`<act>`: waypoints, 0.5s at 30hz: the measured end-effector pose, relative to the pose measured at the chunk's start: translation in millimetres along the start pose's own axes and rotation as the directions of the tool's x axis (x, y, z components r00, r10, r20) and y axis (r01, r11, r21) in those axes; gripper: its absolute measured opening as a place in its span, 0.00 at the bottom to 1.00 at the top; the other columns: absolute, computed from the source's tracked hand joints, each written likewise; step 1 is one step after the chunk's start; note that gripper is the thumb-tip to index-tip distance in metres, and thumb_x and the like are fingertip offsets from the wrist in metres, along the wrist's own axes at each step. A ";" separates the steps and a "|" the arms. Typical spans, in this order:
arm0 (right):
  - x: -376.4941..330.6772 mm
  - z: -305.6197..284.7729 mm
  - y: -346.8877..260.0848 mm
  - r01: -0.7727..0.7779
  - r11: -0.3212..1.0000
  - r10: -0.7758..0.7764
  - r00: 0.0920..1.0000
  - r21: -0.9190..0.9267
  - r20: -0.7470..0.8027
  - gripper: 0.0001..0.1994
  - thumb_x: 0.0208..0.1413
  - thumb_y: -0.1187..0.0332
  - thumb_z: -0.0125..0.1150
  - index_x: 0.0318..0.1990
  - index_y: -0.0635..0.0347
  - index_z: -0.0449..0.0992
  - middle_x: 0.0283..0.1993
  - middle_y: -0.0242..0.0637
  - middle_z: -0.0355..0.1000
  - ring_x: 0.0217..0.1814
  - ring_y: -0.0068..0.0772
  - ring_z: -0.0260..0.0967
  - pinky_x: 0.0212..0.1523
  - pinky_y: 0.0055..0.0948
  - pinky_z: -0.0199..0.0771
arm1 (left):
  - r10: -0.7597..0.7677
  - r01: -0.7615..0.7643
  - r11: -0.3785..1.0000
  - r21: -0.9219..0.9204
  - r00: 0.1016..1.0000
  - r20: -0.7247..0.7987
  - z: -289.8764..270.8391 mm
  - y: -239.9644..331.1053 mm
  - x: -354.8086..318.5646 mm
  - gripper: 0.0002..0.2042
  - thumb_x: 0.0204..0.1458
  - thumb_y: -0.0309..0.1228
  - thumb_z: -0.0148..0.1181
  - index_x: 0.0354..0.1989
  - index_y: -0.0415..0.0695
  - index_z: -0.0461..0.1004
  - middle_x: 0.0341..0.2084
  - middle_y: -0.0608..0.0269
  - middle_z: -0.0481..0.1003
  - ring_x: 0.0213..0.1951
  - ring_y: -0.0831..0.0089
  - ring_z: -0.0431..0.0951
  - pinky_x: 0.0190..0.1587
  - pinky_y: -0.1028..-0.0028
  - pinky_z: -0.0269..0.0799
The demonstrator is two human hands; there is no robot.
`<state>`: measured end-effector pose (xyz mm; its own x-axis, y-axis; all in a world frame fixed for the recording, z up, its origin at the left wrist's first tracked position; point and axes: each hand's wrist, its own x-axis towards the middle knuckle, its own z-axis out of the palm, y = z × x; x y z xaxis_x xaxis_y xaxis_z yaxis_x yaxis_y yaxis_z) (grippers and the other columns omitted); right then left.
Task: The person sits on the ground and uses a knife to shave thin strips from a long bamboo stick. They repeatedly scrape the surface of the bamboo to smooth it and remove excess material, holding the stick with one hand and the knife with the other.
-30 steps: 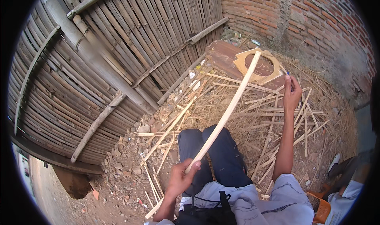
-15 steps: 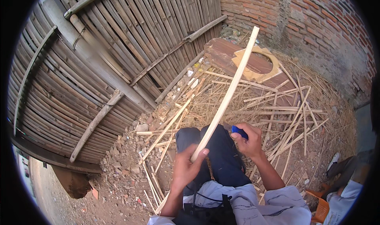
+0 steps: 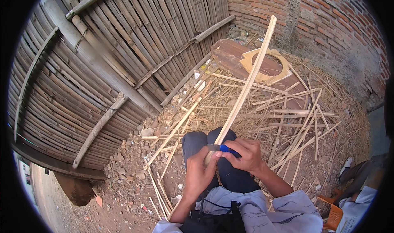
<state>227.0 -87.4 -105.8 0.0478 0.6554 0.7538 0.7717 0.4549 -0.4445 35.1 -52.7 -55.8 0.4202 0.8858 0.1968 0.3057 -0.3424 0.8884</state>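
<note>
A long pale bamboo strip (image 3: pixel 246 89) slants up and away from my lap, its far end in front of the brick wall. My left hand (image 3: pixel 198 173) is closed around its lower end, between my knees. In my right hand (image 3: pixel 247 156) is a small knife (image 3: pixel 230 151) with a blue handle. Its short grey blade lies across the strip just above my left fingers. The two hands are close together, with the right thumb near the left one. Where exactly the blade's edge meets the strip is too small to tell.
Cut strips (image 3: pixel 305 136) lie scattered on straw-like shavings to the right, more (image 3: pixel 160 192) to the left. Beyond are a brown board (image 3: pixel 230 52) and a yellowish piece (image 3: pixel 283 75) with a round hole. A bamboo fence (image 3: pixel 135 40) and brick wall (image 3: pixel 340 32) enclose the spot. Another person's leg (image 3: pixel 353 173) shows at right.
My right hand has moved left with the knife, from apart to against the strip. The strip's far end has shifted slightly up and right.
</note>
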 end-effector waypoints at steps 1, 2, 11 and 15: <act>0.0 0.0 -0.1 -0.001 1.000 0.001 1.000 -0.010 -0.001 0.17 0.58 0.51 0.75 0.40 0.55 0.85 0.25 0.30 0.73 0.20 0.35 0.73 0.21 0.34 0.70 | 0.006 -0.006 1.000 0.006 1.000 -0.006 0.5 -1.4 -0.1 0.08 0.67 0.31 0.66 0.42 0.37 0.82 0.20 0.65 0.76 0.24 0.83 0.69 0.27 0.74 0.64; 0.0 0.0 -0.2 -0.002 1.000 0.002 1.000 -0.019 -0.003 0.17 0.58 0.50 0.75 0.40 0.55 0.85 0.24 0.30 0.73 0.20 0.35 0.73 0.21 0.33 0.70 | 0.012 -0.012 1.000 0.012 1.000 -0.012 1.0 -2.4 -0.2 0.08 0.67 0.31 0.66 0.42 0.37 0.82 0.20 0.65 0.76 0.24 0.83 0.69 0.26 0.74 0.64; 3.6 -2.0 -3.7 0.016 0.996 -0.017 1.000 -0.086 -0.016 0.17 0.58 0.50 0.76 0.39 0.53 0.84 0.23 0.30 0.71 0.19 0.35 0.71 0.20 0.34 0.68 | -0.054 0.055 0.998 0.022 0.998 -0.041 -2.3 4.6 -2.8 0.09 0.67 0.32 0.66 0.41 0.37 0.83 0.20 0.46 0.75 0.19 0.65 0.71 0.26 0.65 0.67; 7.4 -6.4 -5.1 0.009 0.995 -0.010 1.000 -0.104 -0.013 0.17 0.57 0.50 0.76 0.39 0.53 0.84 0.23 0.30 0.71 0.19 0.35 0.71 0.20 0.34 0.68 | -0.049 0.051 0.997 0.050 0.998 -0.035 -4.8 8.6 -2.8 0.09 0.67 0.32 0.66 0.42 0.38 0.84 0.19 0.48 0.75 0.19 0.68 0.71 0.26 0.65 0.67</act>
<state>227.6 -88.7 -94.9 0.0483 0.6424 0.7649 0.8339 0.3956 -0.3849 32.5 -56.6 -46.7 0.3742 0.9121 0.1671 0.3688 -0.3118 0.8757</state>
